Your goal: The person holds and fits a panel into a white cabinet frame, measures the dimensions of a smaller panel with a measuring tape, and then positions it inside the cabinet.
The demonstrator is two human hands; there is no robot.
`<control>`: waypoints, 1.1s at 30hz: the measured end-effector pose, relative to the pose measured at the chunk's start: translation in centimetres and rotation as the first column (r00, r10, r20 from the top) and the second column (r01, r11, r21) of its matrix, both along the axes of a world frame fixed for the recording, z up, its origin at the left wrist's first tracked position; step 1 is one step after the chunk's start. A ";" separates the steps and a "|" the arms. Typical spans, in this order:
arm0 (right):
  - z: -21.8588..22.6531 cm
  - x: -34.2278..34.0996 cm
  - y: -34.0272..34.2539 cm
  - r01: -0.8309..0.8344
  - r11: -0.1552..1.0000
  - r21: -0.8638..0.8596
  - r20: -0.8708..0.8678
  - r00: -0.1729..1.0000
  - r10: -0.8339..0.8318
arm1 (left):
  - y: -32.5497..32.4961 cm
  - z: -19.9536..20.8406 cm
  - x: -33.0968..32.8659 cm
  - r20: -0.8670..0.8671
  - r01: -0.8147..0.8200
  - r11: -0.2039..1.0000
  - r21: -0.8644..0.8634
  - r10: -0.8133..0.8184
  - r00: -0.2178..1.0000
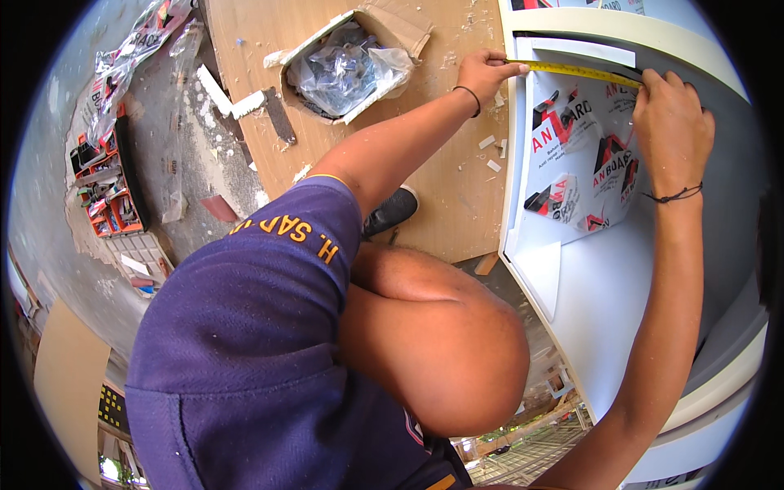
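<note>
A yellow tape measure blade [576, 72] is stretched across the top of an opening in a white cabinet [511, 175]. My left hand [483, 75] pinches the blade's left end at the cabinet's edge. My right hand [674, 122] is closed around the other end, inside the opening; the tape's case is not visible. Below the blade stands a panel [584, 155] covered in white film with red and black print. A white triangular piece [549, 282] rests lower down by the cabinet's left edge.
A cardboard box [294, 90] of crumpled clear plastic sits on a wooden board [457, 204] strewn with white offcuts. An orange-and-black tool organizer [109, 184] lies at the far left. My bent knee [457, 351] and shoe [390, 212] are beside the cabinet.
</note>
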State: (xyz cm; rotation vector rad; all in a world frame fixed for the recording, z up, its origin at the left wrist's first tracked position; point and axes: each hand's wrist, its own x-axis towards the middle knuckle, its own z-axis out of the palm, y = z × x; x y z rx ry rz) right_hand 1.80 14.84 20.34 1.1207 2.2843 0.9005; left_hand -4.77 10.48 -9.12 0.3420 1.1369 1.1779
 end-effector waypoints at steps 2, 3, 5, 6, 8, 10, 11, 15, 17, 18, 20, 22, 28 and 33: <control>0.0 0.2 0.1 -0.017 1.000 0.000 -0.008 1.000 0.017 | -0.3 1.6 -0.5 -0.029 -0.003 1.000 -0.030 0.002 1.000; 0.0 0.4 0.1 -0.027 1.000 0.004 -0.011 1.000 0.027 | -0.3 1.9 -0.4 -0.041 -0.004 0.999 -0.033 0.002 0.999; -0.1 0.8 0.1 -0.049 0.999 0.012 -0.020 0.999 0.050 | -0.4 2.0 -0.2 -0.066 -0.008 0.999 -0.038 0.006 0.998; -0.1 0.8 0.1 -0.048 0.999 0.010 -0.021 0.999 0.048 | -0.5 1.9 -0.2 -0.058 -0.022 0.999 -0.033 0.020 0.998; -0.2 1.0 0.1 -0.046 0.999 0.007 -0.023 0.999 0.046 | -0.5 1.7 -0.1 -0.041 -0.049 0.998 -0.025 0.048 0.998; -0.1 1.1 0.0 -0.052 0.999 0.004 -0.035 0.998 0.052 | -0.5 1.3 -0.2 -0.007 -0.057 0.998 -0.011 0.057 0.998; -0.2 1.2 0.0 -0.054 0.999 0.001 -0.041 0.998 0.054 | -0.5 1.1 -0.1 0.010 -0.060 0.998 -0.004 0.060 0.998; -0.3 1.6 -0.1 -0.020 1.000 0.003 -0.014 1.000 0.020 | -0.7 2.2 -0.3 -0.011 -0.054 0.998 -0.032 0.054 0.998; -0.2 1.6 0.0 -0.015 1.000 0.008 0.005 1.000 0.014 | -0.8 2.5 -0.3 -0.015 -0.070 0.997 -0.039 0.069 0.997; -0.2 1.6 0.0 -0.023 1.000 0.014 0.009 1.000 0.023 | -0.8 2.5 -0.1 -0.035 -0.088 0.995 -0.041 0.086 0.996; -0.2 1.9 0.1 -0.036 0.999 0.026 0.016 0.999 0.036 | -1.0 2.2 0.4 -0.076 -0.119 0.992 -0.043 0.116 0.990; -0.2 2.1 0.2 -0.056 0.997 0.052 0.000 0.998 0.056 | -1.2 2.6 0.4 -0.063 -0.103 0.994 -0.027 0.101 0.993; -0.1 1.8 0.2 -0.056 0.997 0.048 0.014 0.998 0.055 | -1.1 2.3 0.3 -0.018 -0.092 0.995 -0.034 0.091 0.996; -0.6 1.8 -0.2 -0.076 0.996 0.038 -0.022 0.997 0.077 | -0.8 1.0 0.9 0.167 -0.174 0.983 -0.065 0.183 0.969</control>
